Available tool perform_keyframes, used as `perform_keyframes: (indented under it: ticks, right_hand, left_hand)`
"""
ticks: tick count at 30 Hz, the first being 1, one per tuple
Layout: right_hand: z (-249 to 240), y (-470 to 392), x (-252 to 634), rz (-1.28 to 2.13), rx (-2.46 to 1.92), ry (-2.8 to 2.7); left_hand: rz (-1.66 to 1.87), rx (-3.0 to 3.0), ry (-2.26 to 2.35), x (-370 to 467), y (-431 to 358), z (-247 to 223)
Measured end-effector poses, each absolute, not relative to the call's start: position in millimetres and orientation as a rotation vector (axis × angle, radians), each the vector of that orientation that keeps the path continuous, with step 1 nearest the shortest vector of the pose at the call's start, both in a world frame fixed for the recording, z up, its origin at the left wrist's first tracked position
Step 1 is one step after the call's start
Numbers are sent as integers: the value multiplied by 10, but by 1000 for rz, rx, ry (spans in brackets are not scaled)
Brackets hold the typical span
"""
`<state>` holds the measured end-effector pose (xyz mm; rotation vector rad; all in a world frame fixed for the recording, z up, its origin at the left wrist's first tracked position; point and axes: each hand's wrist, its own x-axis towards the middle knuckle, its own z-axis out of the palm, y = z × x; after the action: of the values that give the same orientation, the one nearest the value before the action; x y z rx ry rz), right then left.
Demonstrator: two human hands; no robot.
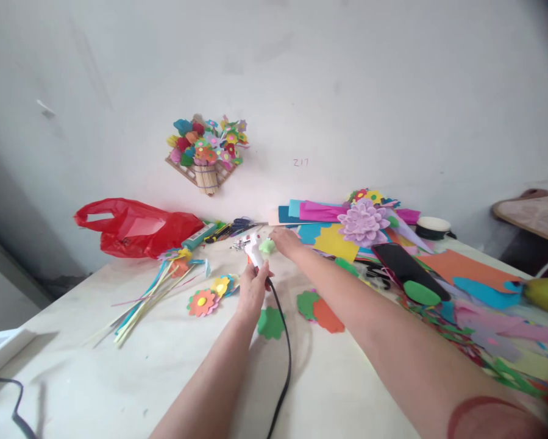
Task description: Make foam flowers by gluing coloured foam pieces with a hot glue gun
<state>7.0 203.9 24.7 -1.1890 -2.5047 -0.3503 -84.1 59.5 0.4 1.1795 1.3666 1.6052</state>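
My left hand [252, 289] is wrapped around the handle of a white hot glue gun [254, 250], its nozzle end toward the back of the table. A black cord [286, 360] runs from it toward me. My right hand [286, 241] reaches to the back, just right of the glue gun, fingers bent together; what they pinch, if anything, is too small to make out. Beside it is a light green foam piece [267, 246]. Nearer me lie a green foam flower [270, 323], an orange foam flower shape [328, 315] and layered flowers with yellow centres [202, 302].
A red plastic bag [139, 228] and a bundle of stems [145, 299] lie at left, near a white power strip [3, 347]. Foam sheets, a lilac flower [363, 224], a phone [411, 271] and scraps crowd the right. A flower basket [206, 180] hangs on the wall.
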Motion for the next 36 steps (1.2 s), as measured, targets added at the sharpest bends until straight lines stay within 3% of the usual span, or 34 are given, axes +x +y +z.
perform_keyframes:
  ticks: [10, 19, 25, 32, 36]
  right_hand:
    - [154, 2140, 106, -541, -1345, -2647]
    - [60, 2228, 101, -818, -870, -2919]
    - [193, 2030, 139, -714, -833, -2821]
    - [776, 1503, 427, -224, -950, -2061]
    - [847, 1407, 559, -11, -986, -1914]
  left_hand:
    - [1594, 1189, 1361, -826, 611, -19]
    - [1574, 1173, 1378, -813, 628, -51]
    - [1596, 1188, 1358, -825, 613, -38]
    - [1644, 1136, 1360, -832, 569, 86]
    - [1660, 1149, 1345, -833, 529, 134]
